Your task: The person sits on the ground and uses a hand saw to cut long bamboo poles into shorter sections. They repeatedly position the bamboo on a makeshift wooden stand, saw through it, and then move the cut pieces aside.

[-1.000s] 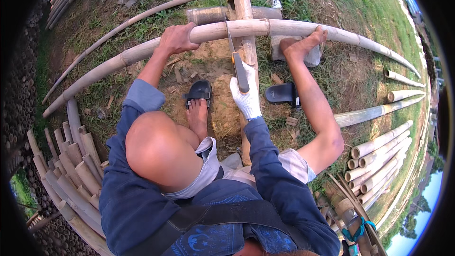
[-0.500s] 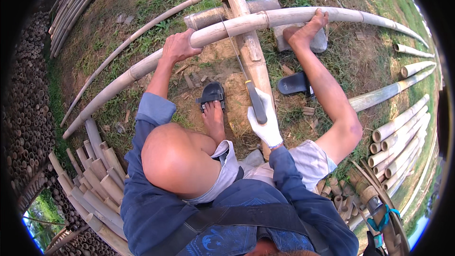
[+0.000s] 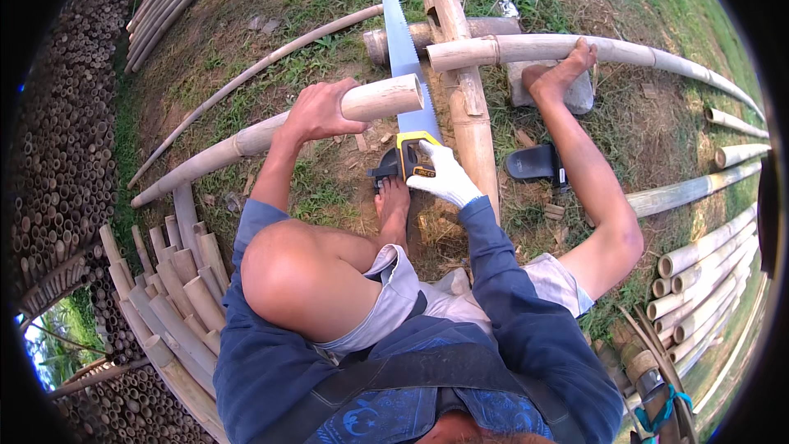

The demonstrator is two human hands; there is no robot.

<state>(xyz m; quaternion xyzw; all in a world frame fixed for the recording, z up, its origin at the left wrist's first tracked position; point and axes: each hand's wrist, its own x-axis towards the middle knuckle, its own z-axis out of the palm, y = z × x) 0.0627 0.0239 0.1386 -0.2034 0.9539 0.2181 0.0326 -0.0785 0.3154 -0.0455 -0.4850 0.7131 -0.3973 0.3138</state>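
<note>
My bare left hand (image 3: 322, 112) is wrapped round a cut bamboo pole (image 3: 263, 133), close to its open end, and the pole slopes down to the left. In a white glove, my right hand (image 3: 444, 178) grips the yellow and black handle of a hand saw (image 3: 400, 43). The saw's blade points away from me, turned flat side up, just past the pole's cut end. A second bamboo pole (image 3: 526, 48) lies across an upright-lying bamboo support (image 3: 472, 136), its cut end facing left. My bare right foot (image 3: 560, 72) presses on this pole above a stone block (image 3: 588, 92).
Cut bamboo lengths stand bunched at lower left (image 3: 177, 279), and more are stacked at right (image 3: 715, 279). A loose black sandal (image 3: 530, 163) lies beside the support. A thin bamboo pole (image 3: 255, 74) curves beyond my left hand. Many bamboo ends (image 3: 57, 156) are piled at far left.
The single pole is now in two pieces with a gap between. My left hand has shifted its piece left of the support. The saw has come out and turned flat.
</note>
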